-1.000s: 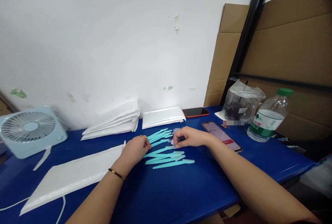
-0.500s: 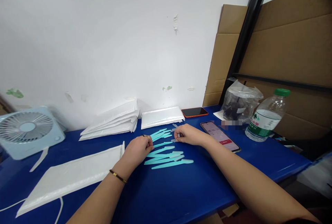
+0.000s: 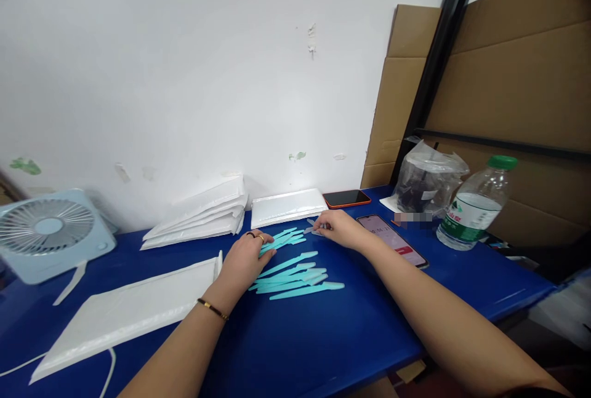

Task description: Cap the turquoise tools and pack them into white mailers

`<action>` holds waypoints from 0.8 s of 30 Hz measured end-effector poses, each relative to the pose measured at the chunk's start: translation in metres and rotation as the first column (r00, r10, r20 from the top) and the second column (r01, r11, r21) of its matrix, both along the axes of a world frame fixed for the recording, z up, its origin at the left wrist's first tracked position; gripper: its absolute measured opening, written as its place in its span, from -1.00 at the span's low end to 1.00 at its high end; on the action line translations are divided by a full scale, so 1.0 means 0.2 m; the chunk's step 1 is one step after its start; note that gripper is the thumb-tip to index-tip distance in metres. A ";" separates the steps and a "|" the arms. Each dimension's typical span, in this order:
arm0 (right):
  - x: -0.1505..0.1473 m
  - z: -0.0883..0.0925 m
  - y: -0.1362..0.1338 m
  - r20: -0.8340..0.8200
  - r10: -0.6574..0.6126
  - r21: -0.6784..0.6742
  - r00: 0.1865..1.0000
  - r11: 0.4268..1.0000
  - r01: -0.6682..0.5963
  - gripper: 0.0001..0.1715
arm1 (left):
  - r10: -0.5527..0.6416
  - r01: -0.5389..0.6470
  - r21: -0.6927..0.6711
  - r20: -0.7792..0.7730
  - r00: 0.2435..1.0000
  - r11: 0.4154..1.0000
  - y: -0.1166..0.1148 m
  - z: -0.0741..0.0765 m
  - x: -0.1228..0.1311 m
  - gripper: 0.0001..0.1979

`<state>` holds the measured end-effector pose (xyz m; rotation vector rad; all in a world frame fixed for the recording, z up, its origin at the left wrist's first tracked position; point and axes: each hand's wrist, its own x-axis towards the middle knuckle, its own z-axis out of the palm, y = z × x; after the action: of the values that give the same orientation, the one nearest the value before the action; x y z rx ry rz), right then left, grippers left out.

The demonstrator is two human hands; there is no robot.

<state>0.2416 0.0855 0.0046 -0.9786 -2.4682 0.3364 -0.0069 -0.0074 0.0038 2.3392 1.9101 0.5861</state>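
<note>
Turquoise eyebrow razors [image 3: 305,291] lie in a far and a near bunch on the blue table [image 3: 295,349], long axes running roughly along its back edge, right ends angled slightly toward it. Nearer is the left hand [image 3: 247,259], at their left ends, fingers reaching the far bunch; whether it grips one I cannot tell. Beyond their right ends, the right hand [image 3: 339,230] bunches its fingertips at translucent strips [image 3: 308,230], any grip unclear.
</note>
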 end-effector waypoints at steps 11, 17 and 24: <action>-0.12 -0.08 0.02 0.211 -0.095 0.302 0.973 0.953 0.028 -0.91 | 0.056 -0.055 0.012 -0.028 0.998 0.998 0.02 -0.01 -0.01 -0.84; -0.10 -0.03 -0.01 0.082 -0.049 0.199 0.995 0.979 0.032 -0.92 | 0.072 -0.073 0.008 0.092 0.993 0.997 0.01 0.01 -0.01 -0.84; -0.06 0.03 -0.07 -0.190 0.144 -0.094 0.971 0.982 -0.164 -0.80 | 0.124 -0.118 -0.040 0.252 0.960 0.992 0.01 0.02 -0.02 -0.76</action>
<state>0.2290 0.0722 0.0103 -0.7621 -2.3822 0.5916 -0.0104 -0.0050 0.0072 2.0273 1.9377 0.8237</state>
